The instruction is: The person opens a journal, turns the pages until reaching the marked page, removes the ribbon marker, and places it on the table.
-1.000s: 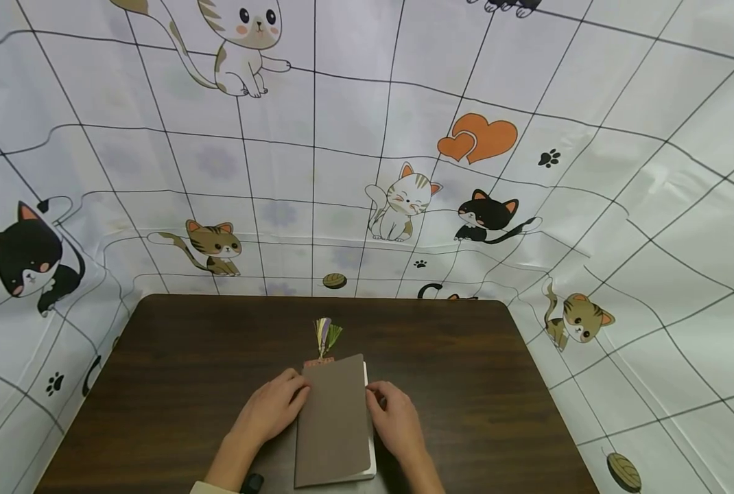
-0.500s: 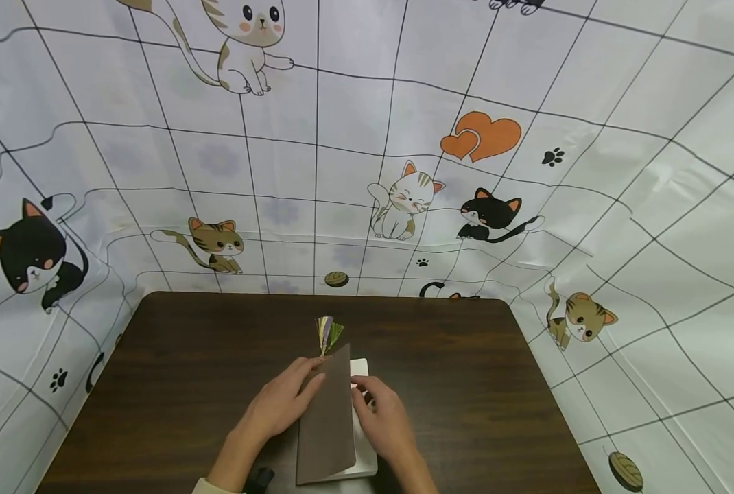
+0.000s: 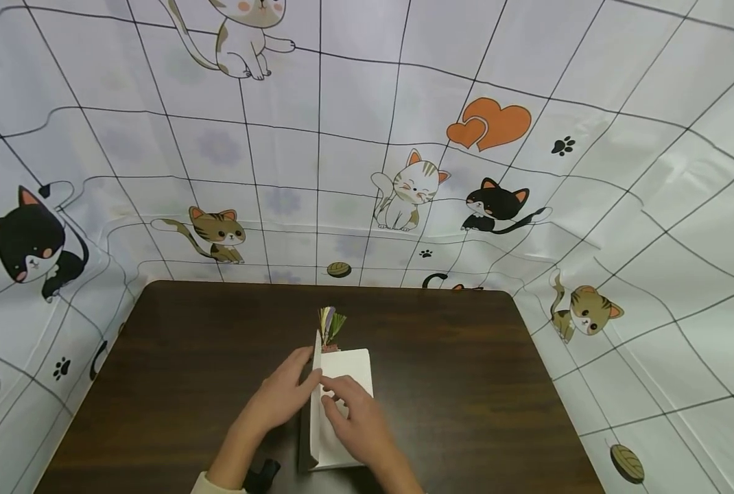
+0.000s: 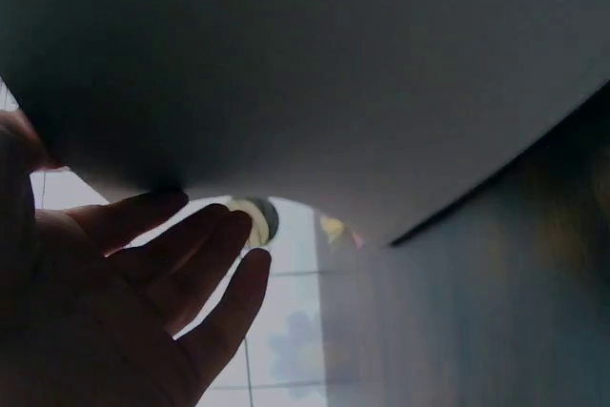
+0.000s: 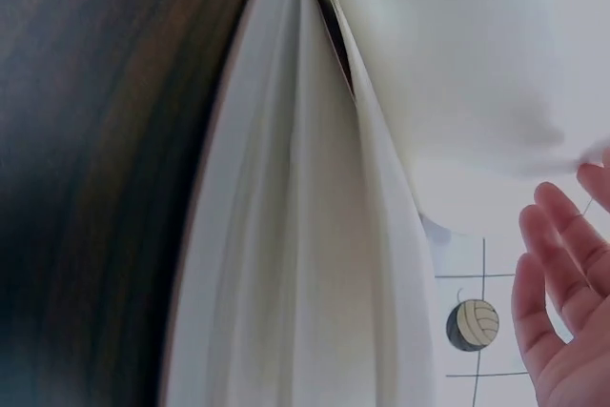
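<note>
Our left grip (image 3: pixel 280 398) pinches the raised front cover (image 3: pixel 315 418) of the notebook, thumb on the inner face and the other fingers fairly straight along the grey outside. Our right grip (image 3: pixel 361 422) has hold of nothing that we can make out: its fingers are loosely bent, thumb and forefinger a little apart, with the fingertips at or just beside the inner face of the cover.

The notebook (image 3: pixel 356 374) lies on the bench (image 3: pixel 188 363) between both hands, its cover standing nearly upright along the left side and its white pages (image 5: pixel 329 235) fanned slightly near the spine. A tasselled bookmark (image 3: pixel 330 326) sticks out beyond its far edge.

We judge that turning back the front cover is the step in hand, about halfway through its swing. One leaf leans up close to the cover, and we cannot tell whether it is meant to go along.

The next move, as we see it, calls for the left grip to lay the cover over to the left while the right grip smooths the pages flat, lightly, so that no leaf creases and the notebook does not slide.
</note>
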Tool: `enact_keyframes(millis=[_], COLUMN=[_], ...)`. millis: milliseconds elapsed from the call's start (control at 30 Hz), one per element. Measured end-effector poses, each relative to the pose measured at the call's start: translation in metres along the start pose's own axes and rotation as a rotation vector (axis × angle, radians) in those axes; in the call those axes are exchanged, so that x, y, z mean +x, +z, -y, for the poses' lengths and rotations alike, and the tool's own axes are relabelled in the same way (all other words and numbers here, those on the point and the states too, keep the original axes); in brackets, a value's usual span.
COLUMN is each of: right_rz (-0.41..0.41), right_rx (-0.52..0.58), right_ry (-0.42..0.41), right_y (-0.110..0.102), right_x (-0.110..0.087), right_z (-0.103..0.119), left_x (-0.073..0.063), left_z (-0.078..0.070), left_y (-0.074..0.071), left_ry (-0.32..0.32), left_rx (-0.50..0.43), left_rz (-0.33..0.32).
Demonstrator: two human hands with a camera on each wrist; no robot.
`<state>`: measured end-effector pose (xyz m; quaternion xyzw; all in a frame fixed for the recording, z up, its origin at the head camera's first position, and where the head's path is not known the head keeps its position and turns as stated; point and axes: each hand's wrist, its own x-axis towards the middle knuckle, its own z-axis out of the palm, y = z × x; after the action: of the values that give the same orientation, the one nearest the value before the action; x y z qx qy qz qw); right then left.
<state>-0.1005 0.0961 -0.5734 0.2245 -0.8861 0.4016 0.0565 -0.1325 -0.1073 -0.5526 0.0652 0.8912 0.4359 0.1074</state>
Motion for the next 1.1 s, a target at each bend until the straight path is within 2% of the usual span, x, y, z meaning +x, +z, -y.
enact_keyframes(millis=[233, 333, 433, 633, 733, 867, 1100], right_rz=[-0.04, -0.064, -0.096, -0.179, -0.178, -0.139, -0.092], right_rx=[-0.035, -0.063, -0.087, -0.085, -0.118, -0.141, -0.099], right_ry=[-0.072, -0.056, 0.022, 0.316, 0.433, 0.501, 0.487], right_y=[0.005, 0.005, 0.005, 0.002, 0.001, 0.001, 0.002], right_x=[0.003, 0.004, 0.005, 0.006, 0.005, 0.001, -0.006], right_z=[-0.001, -0.005, -0.011, -0.019, -0.024, -0.029, -0.029], left_x=[-0.006, -0.01, -0.014, -0.022, -0.026, -0.03, -0.037], left_z=[0.014, 0.023, 0.033, 0.054, 0.064, 0.073, 0.082], left_y=[-0.014, -0.018, -0.02, -0.023, -0.025, -0.026, -0.024], left_ry=[-0.005, -0.008, 0.0, 0.038, 0.026, -0.003, 0.007], left_rx=[-0.064, -0.103, -0.131, -0.111, -0.124, -0.118, -0.104], left_rz=[-0.01, -0.013, -0.04, -0.133, -0.153, -0.176, -0.242])
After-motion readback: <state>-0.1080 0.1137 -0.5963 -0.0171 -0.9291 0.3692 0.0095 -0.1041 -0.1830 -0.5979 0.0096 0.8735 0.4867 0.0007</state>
